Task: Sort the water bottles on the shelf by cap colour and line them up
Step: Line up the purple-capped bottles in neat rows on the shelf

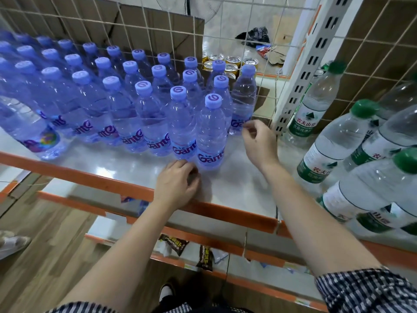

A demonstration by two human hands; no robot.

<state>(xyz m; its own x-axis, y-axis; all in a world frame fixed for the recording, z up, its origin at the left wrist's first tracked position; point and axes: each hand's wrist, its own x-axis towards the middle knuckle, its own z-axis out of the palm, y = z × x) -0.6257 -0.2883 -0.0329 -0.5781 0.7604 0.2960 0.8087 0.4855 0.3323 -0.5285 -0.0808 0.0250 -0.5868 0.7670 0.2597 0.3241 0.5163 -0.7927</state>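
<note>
On the white shelf (225, 184), purple-capped bottles (144, 114) stand in rows at the left; green-capped bottles (334, 141) stand at the right, beyond the upright post (309, 64); the left hand (178, 184) rests loosely curled, gripping nothing, just before the front bottle (211, 132); the right hand (259, 143) hovers empty, fingers loosely bent, fingertips just beside the end bottle (243, 98).
</note>
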